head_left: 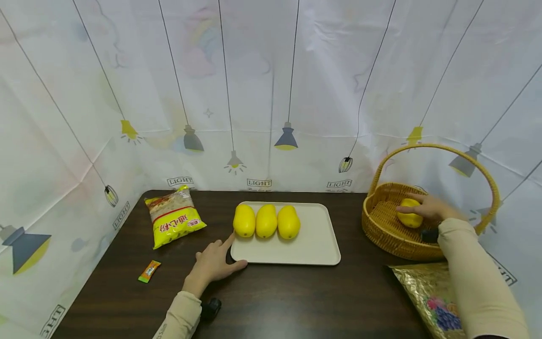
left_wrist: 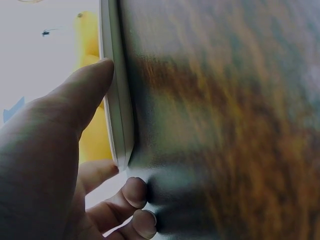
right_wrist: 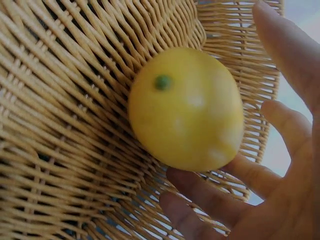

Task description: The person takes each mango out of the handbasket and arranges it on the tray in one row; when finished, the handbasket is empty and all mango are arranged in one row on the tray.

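My left hand (head_left: 215,262) is at the near left corner of a cream tray (head_left: 315,235), thumb on its front edge and index finger at its left side. Three yellow lemons (head_left: 266,221) lie in a row on the tray's left half. In the left wrist view the thumb (left_wrist: 95,82) touches the rim, while other fingertips meet the dark table. My right hand (head_left: 432,207) reaches into a wicker basket (head_left: 383,235). Its spread fingers (right_wrist: 205,195) are around another lemon (right_wrist: 187,110) with a green stem end, the thumb standing apart from it.
A yellow snack bag (head_left: 175,219) and a small orange-green packet (head_left: 149,271) lie at the left of the table. Below the basket, under the right sleeve, is a gold bag (head_left: 427,287). The basket's tall handle (head_left: 436,147) arches over the right hand. A patterned curtain stands behind.
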### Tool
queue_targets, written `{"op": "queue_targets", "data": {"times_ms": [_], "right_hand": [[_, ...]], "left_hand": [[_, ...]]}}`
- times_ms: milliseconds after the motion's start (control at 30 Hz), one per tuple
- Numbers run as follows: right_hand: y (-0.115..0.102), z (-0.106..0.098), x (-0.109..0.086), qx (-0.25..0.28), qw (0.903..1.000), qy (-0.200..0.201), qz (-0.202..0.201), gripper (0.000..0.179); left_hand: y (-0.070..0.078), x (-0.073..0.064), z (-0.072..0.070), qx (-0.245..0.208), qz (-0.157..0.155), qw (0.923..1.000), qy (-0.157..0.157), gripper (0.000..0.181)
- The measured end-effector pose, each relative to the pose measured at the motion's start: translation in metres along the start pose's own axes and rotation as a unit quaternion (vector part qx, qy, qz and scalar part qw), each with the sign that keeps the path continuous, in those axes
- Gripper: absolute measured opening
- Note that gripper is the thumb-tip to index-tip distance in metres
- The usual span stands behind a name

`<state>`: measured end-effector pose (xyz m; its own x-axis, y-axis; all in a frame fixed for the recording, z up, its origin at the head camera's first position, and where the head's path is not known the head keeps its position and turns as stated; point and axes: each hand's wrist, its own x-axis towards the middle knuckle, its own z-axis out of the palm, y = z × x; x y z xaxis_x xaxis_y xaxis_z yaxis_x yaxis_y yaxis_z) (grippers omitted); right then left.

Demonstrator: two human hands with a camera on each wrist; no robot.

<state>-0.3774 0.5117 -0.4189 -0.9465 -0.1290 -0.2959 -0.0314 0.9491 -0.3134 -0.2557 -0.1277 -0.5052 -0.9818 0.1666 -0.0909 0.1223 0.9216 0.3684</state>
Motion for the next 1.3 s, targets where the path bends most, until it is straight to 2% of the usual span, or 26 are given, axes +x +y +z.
{"op": "queue_targets", "data": {"times_ms": [300,567,700,900,1300], "right_hand": [[-0.006,0.008,0.001,-0.008,0.9997,-0.005,-0.021,0.093],[-0.005,0.005,-0.003,-0.029,0.9981,0.041,-0.036,0.09],[-0.013,-0.001,-0.004,-0.028,0.9961,0.064,-0.054,0.088],[-0.027,-0.01,-0.012,-0.012,0.995,0.072,-0.068,0.09],[-0.046,-0.012,-0.036,-0.02,0.9874,0.117,-0.105,0.087]], "left_hand": [[-0.002,0.0,0.001,-0.005,0.002,1.0,0.003,0.096],[-0.001,-0.002,0.001,-0.002,0.002,1.0,0.0,0.096],[-0.001,-0.003,-0.001,-0.002,0.003,1.0,-0.001,0.096],[-0.001,-0.003,0.0,-0.007,0.006,0.9999,-0.003,0.096],[-0.001,-0.003,0.001,-0.008,0.008,0.9999,-0.005,0.097]]}}
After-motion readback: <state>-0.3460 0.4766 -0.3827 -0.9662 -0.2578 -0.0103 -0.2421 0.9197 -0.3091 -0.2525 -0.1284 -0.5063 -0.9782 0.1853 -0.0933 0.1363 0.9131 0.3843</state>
